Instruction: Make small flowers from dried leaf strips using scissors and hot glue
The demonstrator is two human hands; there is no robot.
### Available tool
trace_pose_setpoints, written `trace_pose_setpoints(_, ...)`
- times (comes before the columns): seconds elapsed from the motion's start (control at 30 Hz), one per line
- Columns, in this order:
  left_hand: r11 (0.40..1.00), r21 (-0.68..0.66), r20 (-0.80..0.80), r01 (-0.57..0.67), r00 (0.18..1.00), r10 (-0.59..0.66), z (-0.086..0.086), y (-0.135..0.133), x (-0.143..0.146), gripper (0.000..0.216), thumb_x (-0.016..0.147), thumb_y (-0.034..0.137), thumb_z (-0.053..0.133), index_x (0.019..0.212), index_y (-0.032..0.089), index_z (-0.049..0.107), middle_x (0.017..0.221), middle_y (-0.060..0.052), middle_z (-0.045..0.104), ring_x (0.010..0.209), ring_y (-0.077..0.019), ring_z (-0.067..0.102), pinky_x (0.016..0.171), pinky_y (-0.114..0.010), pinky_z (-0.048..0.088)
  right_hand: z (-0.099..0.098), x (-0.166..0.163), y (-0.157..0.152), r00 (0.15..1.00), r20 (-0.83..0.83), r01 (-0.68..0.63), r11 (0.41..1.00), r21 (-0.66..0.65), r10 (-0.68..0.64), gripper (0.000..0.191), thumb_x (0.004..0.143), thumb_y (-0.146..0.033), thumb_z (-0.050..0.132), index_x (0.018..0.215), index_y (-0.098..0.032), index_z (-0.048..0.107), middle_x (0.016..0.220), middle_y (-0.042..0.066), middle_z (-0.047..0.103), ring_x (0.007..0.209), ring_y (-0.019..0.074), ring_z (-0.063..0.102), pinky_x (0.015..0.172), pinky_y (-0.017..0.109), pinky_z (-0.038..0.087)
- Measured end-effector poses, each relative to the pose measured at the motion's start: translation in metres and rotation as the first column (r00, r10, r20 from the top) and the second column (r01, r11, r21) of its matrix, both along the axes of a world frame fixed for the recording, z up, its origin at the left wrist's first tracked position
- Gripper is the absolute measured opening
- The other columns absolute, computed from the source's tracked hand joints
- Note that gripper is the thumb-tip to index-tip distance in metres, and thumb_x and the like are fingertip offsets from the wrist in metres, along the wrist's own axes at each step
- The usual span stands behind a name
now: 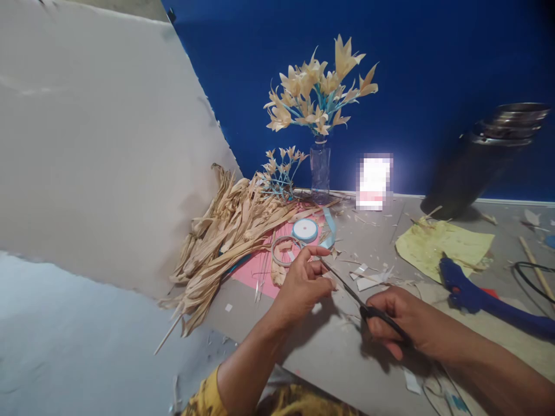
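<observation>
My right hand (pixel 401 320) grips black-handled scissors (pixel 347 288), whose blades point up and left. The blade tips reach the fingers of my left hand (pixel 306 283). Thumb and fingers of that hand are pinched together, but whatever they hold, if anything, is too small to make out. Just beyond it lie a roll of tape (pixel 274 254) and a white spool of light-blue ribbon (pixel 304 229) on a pink sheet (pixel 255 283).
Dried husks (pixel 225 242) are heaped at left. Behind stand husk flowers (pixel 321 86) in a clear bottle (pixel 319 170) and a smaller bunch (pixel 280 173). To the right are a blue glue gun (pixel 468 289), yellow paper (pixel 459 240) and a dark cylinder (pixel 463 167). Scraps litter the table.
</observation>
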State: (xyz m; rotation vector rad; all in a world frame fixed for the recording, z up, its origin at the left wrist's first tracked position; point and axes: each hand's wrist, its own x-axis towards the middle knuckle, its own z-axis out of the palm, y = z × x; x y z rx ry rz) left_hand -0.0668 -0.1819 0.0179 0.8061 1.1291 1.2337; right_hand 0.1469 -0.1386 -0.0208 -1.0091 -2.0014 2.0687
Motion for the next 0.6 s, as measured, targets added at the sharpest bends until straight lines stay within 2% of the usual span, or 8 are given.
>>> trace_pose_setpoints(0.1, 0.999, 0.002, 0.059, -0.047, 0.997, 0.047, -0.003, -0.001, 0.002, 0.049, 0.06, 0.013, 0.076, 0.107, 0.018, 0.061, 0.063, 0.006, 0.063, 0.052, -0.009, 0.054, 0.055, -0.022, 0.039, -0.001, -0.004, -0.002, 0.997, -0.033, 0.069, 0.998, -0.001, -0.069, 0.058, 0.079, -0.07, 0.069, 0.057, -0.02, 0.051, 0.048, 0.0, 0.056, 0.048, 0.0093, 0.036, 0.049, 0.026, 0.023)
trace_pose_setpoints(0.2, 0.991, -0.04, 0.144, -0.125, 0.981, 0.13, -0.007, -0.002, 0.008, 0.04, 0.063, 0.019, 0.083, 0.099, 0.015, 0.066, 0.067, 0.002, 0.067, 0.057, -0.0096, 0.059, 0.06, -0.023, 0.043, -0.003, -0.009, -0.003, 0.963, -0.102, 0.252, 0.968, 0.008, -0.25, 0.05, 0.076, -0.065, 0.076, 0.067, -0.018, 0.06, 0.057, 0.0, 0.06, 0.053, 0.0114, 0.045, 0.051, 0.025, 0.031)
trace_pose_setpoints(0.3, 0.986, -0.092, 0.221, -0.138, 0.963, 0.156, -0.01, -0.003, 0.018, 0.032, 0.063, 0.022, 0.086, 0.084, 0.015, 0.063, 0.072, -0.004, 0.072, 0.06, -0.0114, 0.062, 0.058, -0.022, 0.042, -0.001, -0.014, -0.005, 0.872, -0.191, 0.462, 0.887, 0.01, -0.451, 0.042, 0.072, -0.053, 0.084, 0.088, -0.018, 0.067, 0.075, 0.001, 0.067, 0.067, 0.0153, 0.056, 0.061, 0.027, 0.043)
trace_pose_setpoints(0.4, 0.985, -0.122, 0.306, -0.12, 0.94, 0.152, -0.013, -0.004, 0.031, 0.034, 0.061, 0.023, 0.089, 0.078, 0.017, 0.06, 0.07, -0.002, 0.068, 0.061, -0.0107, 0.059, 0.056, -0.021, 0.041, 0.003, -0.016, -0.007, 0.777, -0.242, 0.602, 0.798, 0.018, -0.58, 0.042, 0.07, -0.047, 0.085, 0.095, -0.018, 0.067, 0.085, 0.002, 0.07, 0.076, 0.0181, 0.061, 0.068, 0.028, 0.049)
trace_pose_setpoints(0.5, 0.981, -0.175, 0.38, -0.083, 0.914, 0.145, -0.015, -0.006, 0.044, 0.036, 0.059, 0.024, 0.091, 0.075, 0.017, 0.059, 0.067, 0.002, 0.062, 0.057, -0.007, 0.051, 0.053, -0.019, 0.037, 0.006, -0.016, -0.007, 0.719, -0.285, 0.672, 0.739, 0.05, -0.634, 0.038, 0.07, -0.044, 0.085, 0.092, -0.019, 0.067, 0.082, 0.001, 0.069, 0.074, 0.0177, 0.061, 0.069, 0.028, 0.05)
trace_pose_setpoints(0.6, 0.972, -0.235, 0.424, -0.025, 0.897, 0.125, -0.017, -0.008, 0.053, 0.039, 0.057, 0.026, 0.093, 0.073, 0.017, 0.058, 0.067, 0.003, 0.059, 0.057, -0.0064, 0.049, 0.053, -0.019, 0.035, 0.007, -0.015, -0.006, 0.685, -0.303, 0.703, 0.711, 0.033, -0.663, 0.036, 0.069, -0.042, 0.084, 0.091, -0.019, 0.067, 0.08, 0.001, 0.069, 0.072, 0.0177, 0.062, 0.068, 0.029, 0.05)
